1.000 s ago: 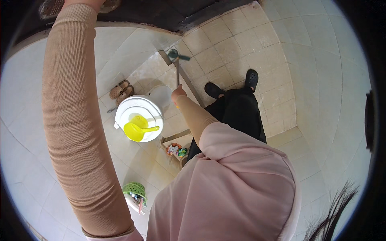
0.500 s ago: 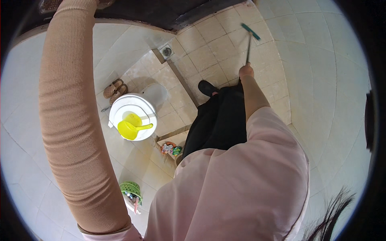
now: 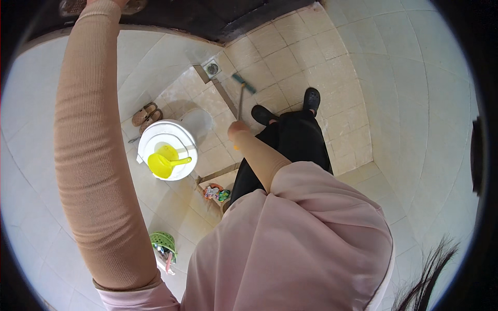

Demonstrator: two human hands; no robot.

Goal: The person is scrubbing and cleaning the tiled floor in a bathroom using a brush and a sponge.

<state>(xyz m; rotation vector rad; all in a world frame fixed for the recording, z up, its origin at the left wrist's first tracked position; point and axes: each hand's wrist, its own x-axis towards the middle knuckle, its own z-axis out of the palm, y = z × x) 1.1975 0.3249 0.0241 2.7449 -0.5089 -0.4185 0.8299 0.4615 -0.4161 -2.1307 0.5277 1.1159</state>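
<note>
My right hand (image 3: 238,130) is closed round the handle of a long-handled floor brush (image 3: 241,101). Its narrow green head rests on the beige tiles near the floor drain (image 3: 211,68), slightly blurred. An orange bit of the handle peeks out below my wrist. My left arm stretches far up along the left side; only a small part of my left hand (image 3: 108,3) shows at the top edge, beside a dark surface, and its fingers are out of sight.
A white lidded bucket (image 3: 184,137) with a yellow dipper (image 3: 162,165) on top stands left of a low step (image 3: 223,96). Brown slippers (image 3: 147,115) lie behind it. A green basket (image 3: 163,240) holds small items. My feet wear black clogs (image 3: 312,98). Pale tiled walls enclose the room.
My right hand has swung the floor brush leftward and nearer, from beside the right wall to near the drain and step. My right clog now shows. The left arm has barely moved.
</note>
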